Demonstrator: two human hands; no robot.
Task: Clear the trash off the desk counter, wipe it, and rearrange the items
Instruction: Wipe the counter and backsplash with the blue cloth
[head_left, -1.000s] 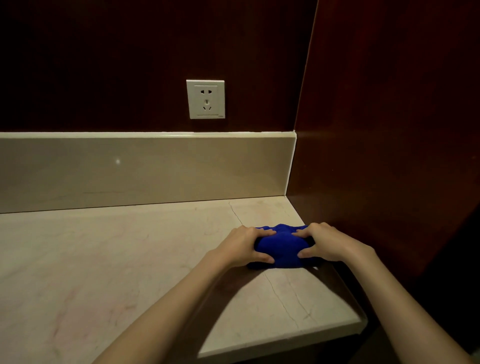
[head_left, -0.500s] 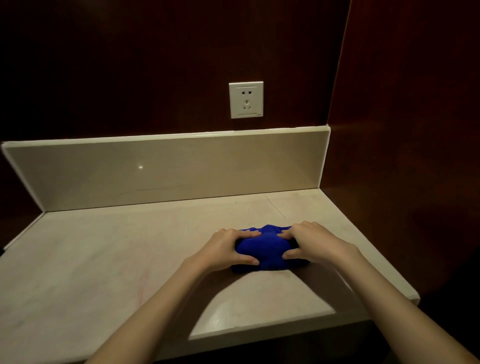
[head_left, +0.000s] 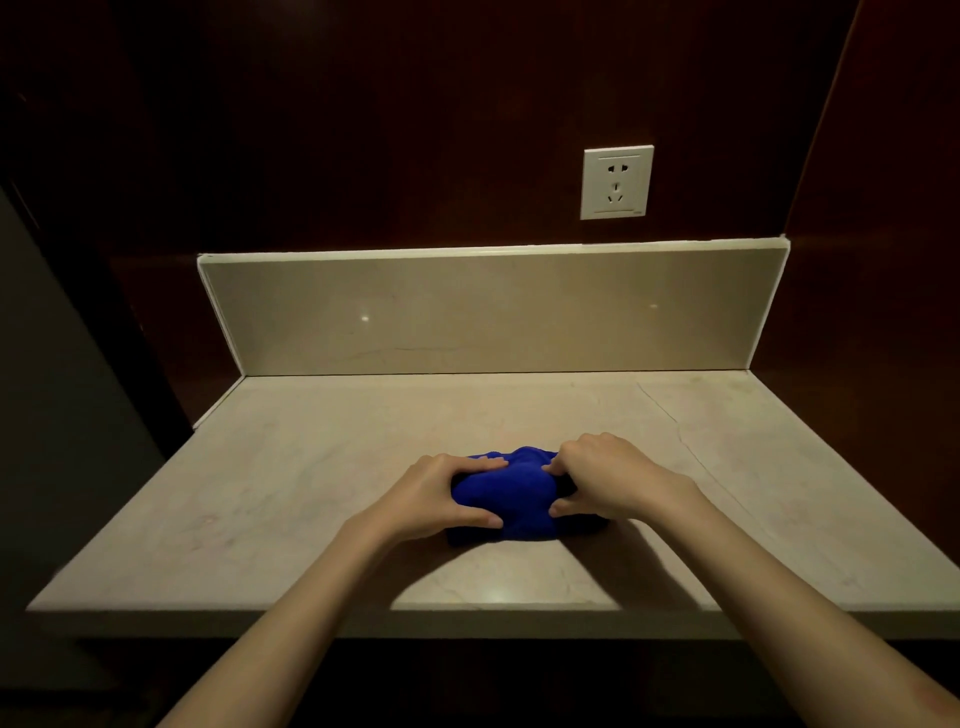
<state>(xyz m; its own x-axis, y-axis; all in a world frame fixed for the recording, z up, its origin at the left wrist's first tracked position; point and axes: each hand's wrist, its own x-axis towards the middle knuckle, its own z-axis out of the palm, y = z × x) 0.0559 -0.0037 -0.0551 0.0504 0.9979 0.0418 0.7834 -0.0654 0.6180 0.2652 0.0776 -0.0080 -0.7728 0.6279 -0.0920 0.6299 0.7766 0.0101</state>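
Here, my left hand (head_left: 434, 493) and right hand (head_left: 605, 478) both grasp the bunched blue cloth (head_left: 506, 493), fingers curled over its ends, pressing it onto the marble counter (head_left: 311, 467) toward the near edge, right of centre.

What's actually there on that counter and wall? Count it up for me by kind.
Blue cloth: 1
Hands, left hand and right hand, both gripping the cloth: 2
Wall socket: 1
Counter: 1
Total: 5
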